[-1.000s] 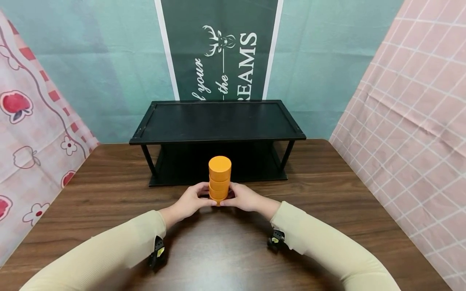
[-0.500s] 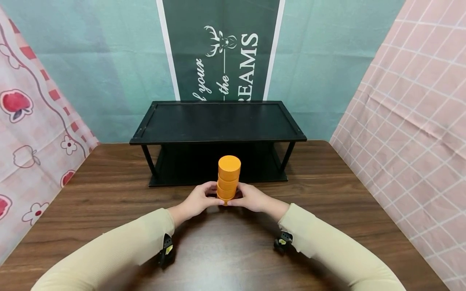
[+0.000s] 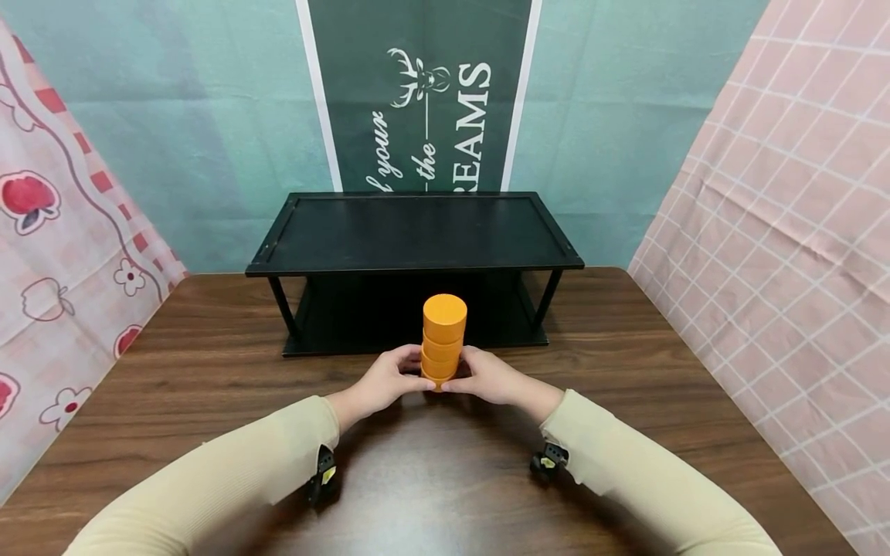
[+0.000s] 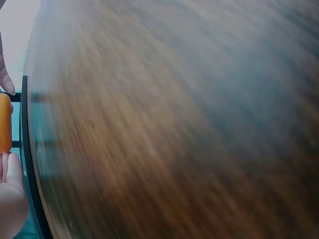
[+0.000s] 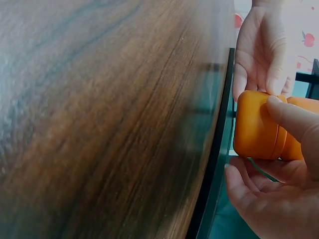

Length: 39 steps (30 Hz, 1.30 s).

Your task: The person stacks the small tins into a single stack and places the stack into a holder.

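An upright stack of orange round pieces (image 3: 443, 328), divided by several seams, stands between the two hands in the head view. My left hand (image 3: 384, 384) holds its lower part from the left, thumb at the front near the base. On the other side my right hand (image 3: 492, 378) grips the same part, its thumb almost meeting the left one. In the right wrist view the stack's rounded bottom piece (image 5: 256, 127) shows above the table surface, with fingers on both sides. The left wrist view catches only a sliver of the orange stack (image 4: 5, 123) at its edge.
Just behind the hands stands a black two-tier shelf (image 3: 417, 232) with a flat top and thin posts. The brown wooden table (image 3: 626, 371) extends to both sides. A pink checked cloth (image 3: 786, 232) hangs at right, a fruit-patterned cloth (image 3: 76, 232) at left.
Both hands have moved a little to the right together with the orange stack, mostly in the first half second. Their hold on it looks the same.
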Each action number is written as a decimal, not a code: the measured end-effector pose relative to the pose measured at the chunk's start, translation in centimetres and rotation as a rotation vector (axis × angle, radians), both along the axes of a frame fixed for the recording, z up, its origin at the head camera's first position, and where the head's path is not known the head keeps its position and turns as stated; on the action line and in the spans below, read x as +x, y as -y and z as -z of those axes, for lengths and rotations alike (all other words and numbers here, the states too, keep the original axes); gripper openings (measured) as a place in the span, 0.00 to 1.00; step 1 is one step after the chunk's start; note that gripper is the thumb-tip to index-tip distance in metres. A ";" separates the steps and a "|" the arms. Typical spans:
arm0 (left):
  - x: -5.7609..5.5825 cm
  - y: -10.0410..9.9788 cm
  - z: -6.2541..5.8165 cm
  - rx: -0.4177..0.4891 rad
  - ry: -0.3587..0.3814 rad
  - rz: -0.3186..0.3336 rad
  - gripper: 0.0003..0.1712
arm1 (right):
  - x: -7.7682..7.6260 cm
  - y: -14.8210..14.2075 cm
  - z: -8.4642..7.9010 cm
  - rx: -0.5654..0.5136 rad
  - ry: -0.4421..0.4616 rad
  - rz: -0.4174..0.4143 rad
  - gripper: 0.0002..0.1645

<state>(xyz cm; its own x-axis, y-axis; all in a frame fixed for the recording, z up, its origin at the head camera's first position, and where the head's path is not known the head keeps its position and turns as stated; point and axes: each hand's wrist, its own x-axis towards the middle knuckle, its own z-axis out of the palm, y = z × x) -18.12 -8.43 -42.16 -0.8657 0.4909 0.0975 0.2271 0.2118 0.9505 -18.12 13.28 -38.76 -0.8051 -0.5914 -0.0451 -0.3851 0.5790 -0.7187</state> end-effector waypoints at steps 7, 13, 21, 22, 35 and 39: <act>0.1 -0.1 -0.4 -0.017 0.001 -0.018 0.30 | 0.2 -0.1 -0.1 -0.045 -0.008 0.037 0.29; 0.3 0.1 -0.9 -0.019 0.010 -0.017 0.29 | 0.4 -0.1 -0.1 -0.078 -0.016 0.062 0.30; 0.5 0.4 -1.5 0.002 -0.005 0.000 0.29 | 0.6 0.1 -0.6 -0.086 -0.033 0.073 0.30; 0.5 0.5 -1.6 -0.001 -0.006 -0.002 0.29 | 0.6 0.1 -0.7 -0.089 -0.036 0.072 0.30; 0.4 0.4 -2.3 0.011 -0.013 -0.003 0.29 | 0.7 0.0 -1.6 -0.100 -0.033 0.073 0.30; 0.5 0.3 -2.5 0.022 -0.008 -0.002 0.29 | 0.8 -0.2 -1.9 -0.093 -0.035 0.074 0.31</act>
<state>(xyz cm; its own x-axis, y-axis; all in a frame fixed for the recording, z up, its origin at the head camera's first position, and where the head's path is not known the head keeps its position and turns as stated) -17.62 -8.69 -39.69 -0.8660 0.4864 0.1158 0.2347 0.1910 0.9531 -17.35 13.43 -36.88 -0.8468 -0.5307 0.0357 -0.3693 0.5382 -0.7576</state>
